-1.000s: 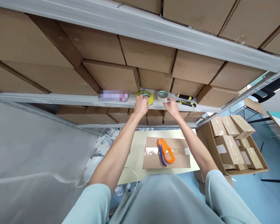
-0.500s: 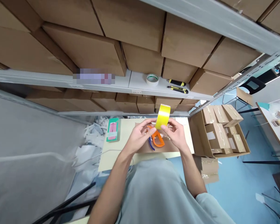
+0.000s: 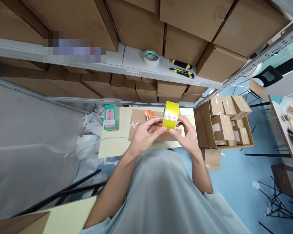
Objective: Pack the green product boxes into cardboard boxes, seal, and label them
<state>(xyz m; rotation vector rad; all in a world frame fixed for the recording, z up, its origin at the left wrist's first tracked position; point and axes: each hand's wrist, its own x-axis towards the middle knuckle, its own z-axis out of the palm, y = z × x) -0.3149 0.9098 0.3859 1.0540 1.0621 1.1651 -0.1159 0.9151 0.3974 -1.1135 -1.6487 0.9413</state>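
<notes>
A roll of yellow tape [image 3: 171, 124] is held upright between my two hands above the table. A strip with small dark print crosses its outer face. My left hand [image 3: 147, 131] is closed on the roll's left side, thumb at the lower edge. On the right side, the fingers and thumb of my right hand [image 3: 187, 134] grip it too. Behind and below my left hand lies an orange tape dispenser [image 3: 149, 113], partly hidden by the fingers. It rests on a flat brown piece of cardboard [image 3: 134, 125] with shiny clear tape on it.
A green and pink box [image 3: 111, 117] stands at the left of the cream table [image 3: 112, 146]. The shelf [image 3: 134, 61] ahead bears a white tape roll [image 3: 151, 58], utility knives [image 3: 182, 69] and cardboard boxes. At right, a large carton [image 3: 203, 128] holds several smaller boxes.
The yellow roll has turned, bringing the printed strip into sight. My hands have shifted with it and now cover more of the orange dispenser. The camera view has tilted and shifted.
</notes>
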